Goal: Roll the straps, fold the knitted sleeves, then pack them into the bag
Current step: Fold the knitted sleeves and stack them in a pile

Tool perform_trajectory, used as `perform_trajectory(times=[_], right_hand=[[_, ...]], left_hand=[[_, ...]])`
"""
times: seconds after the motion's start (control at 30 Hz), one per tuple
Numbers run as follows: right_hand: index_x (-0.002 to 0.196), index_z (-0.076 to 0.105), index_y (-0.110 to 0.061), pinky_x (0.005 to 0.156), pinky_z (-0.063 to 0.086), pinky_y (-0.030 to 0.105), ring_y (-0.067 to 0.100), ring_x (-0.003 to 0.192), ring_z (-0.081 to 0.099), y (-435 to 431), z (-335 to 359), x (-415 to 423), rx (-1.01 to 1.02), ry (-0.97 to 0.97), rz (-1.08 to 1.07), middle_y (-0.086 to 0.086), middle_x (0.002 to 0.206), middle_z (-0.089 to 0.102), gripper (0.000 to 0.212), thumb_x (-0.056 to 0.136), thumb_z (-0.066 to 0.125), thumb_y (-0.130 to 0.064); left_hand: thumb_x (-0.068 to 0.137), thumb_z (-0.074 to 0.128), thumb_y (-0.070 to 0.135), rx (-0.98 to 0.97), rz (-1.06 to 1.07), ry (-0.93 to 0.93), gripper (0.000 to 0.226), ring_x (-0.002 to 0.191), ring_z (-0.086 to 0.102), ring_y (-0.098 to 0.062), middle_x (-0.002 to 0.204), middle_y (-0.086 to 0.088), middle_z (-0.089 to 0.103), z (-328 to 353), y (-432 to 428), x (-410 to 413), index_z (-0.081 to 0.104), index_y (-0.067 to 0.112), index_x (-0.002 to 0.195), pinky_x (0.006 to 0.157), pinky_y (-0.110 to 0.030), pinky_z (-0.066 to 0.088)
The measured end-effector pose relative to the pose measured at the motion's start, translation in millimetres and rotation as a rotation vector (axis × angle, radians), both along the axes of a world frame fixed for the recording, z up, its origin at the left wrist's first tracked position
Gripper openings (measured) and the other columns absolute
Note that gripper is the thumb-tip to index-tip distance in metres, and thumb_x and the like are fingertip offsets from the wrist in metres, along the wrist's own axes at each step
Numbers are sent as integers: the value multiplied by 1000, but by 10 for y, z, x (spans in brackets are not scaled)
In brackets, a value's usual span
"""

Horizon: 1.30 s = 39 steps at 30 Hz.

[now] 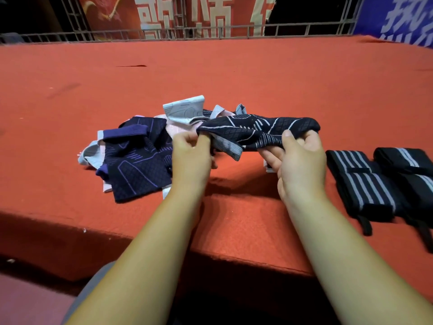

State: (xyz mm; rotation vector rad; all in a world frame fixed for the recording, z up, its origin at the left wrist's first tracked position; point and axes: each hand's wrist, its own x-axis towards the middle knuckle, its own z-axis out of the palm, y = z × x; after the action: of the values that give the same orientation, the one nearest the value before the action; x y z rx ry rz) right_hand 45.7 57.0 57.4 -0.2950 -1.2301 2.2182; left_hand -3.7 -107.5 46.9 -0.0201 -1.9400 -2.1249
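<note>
A dark knitted sleeve (255,127) with white lines hangs just above the red cloth, stretched between both hands. My left hand (191,153) pinches its left end and my right hand (297,160) grips its right end, thumb on top. A pile of knitted sleeves lies behind and to the left: a navy and purple one (138,165), a pale pink one (178,125) and a light grey one (185,107). Two black straps with grey stripes (365,184) (410,170) lie side by side at the right, apparently rolled or folded. No bag is in view.
The red cloth-covered table (210,73) stretches far back to a metal railing (210,31) with banners behind it. Its front edge (234,252) runs just below my forearms. A small slit (132,65) marks the cloth at the far left.
</note>
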Motion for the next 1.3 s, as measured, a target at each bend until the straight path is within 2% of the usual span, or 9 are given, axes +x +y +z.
perform_trajectory(times=[0.13,0.23,0.43,0.63,0.77,0.9,1.03,1.17,1.3], right_hand=[[127,55,-6,77,67,43,34,96,82,38,-22,-25,-72,33,-7,15,114,76,16,112,49,-4],[128,56,-11,81,68,48,35,95,82,71,-27,-37,-86,20,-10,14,118,75,17,114,48,-8],[121,59,-24,70,65,39,28,99,82,131,-84,-64,-43,-99,36,6,123,76,11,114,51,-22],[125,61,-23,76,67,53,29,104,80,207,-110,-63,-60,-116,47,7,126,75,14,113,54,-23],[120,64,-24,82,67,51,25,104,79,229,-119,-84,43,-129,12,4,119,78,12,111,56,-23],[116,63,-26,83,65,54,31,112,77,140,-119,-87,-51,-74,86,1,115,78,14,113,52,-17],[119,59,-26,84,63,66,33,112,78,114,-50,-83,-107,5,127,-9,104,82,17,115,49,-14],[121,60,-28,83,64,64,31,112,78,125,-25,-71,-90,6,126,-9,107,81,20,114,49,-13],[118,57,-21,82,65,62,27,100,79,104,-30,-70,-38,6,124,-7,98,81,16,113,50,-8]], left_hand=[[109,49,50,255,-553,-375,33,77,70,-16,108,-3,74,2,79,89,67,25,119,69,-32,55],[109,55,29,310,-725,-365,28,102,74,-23,123,-6,77,-46,72,134,62,20,134,94,-39,57],[109,53,9,426,-665,-326,23,112,76,-29,118,-14,78,-50,112,162,67,5,127,98,-39,63],[104,56,-2,444,-560,-363,20,78,78,-14,88,-7,75,10,106,160,67,14,107,71,-31,66],[101,44,-11,459,-418,-474,35,44,55,2,55,5,49,37,81,93,61,17,87,50,-19,58],[101,48,-4,504,-347,-590,28,38,46,1,50,7,42,42,3,38,54,14,79,40,-15,50],[102,55,20,218,-428,-580,15,60,65,-13,72,-2,58,10,-17,88,67,12,103,52,-28,61],[98,53,39,209,-508,-466,42,92,72,-30,109,-12,73,1,-41,107,73,16,126,87,-42,61],[104,64,21,199,-432,-308,32,105,78,-27,124,-11,78,-6,54,133,68,12,135,91,-46,64]])
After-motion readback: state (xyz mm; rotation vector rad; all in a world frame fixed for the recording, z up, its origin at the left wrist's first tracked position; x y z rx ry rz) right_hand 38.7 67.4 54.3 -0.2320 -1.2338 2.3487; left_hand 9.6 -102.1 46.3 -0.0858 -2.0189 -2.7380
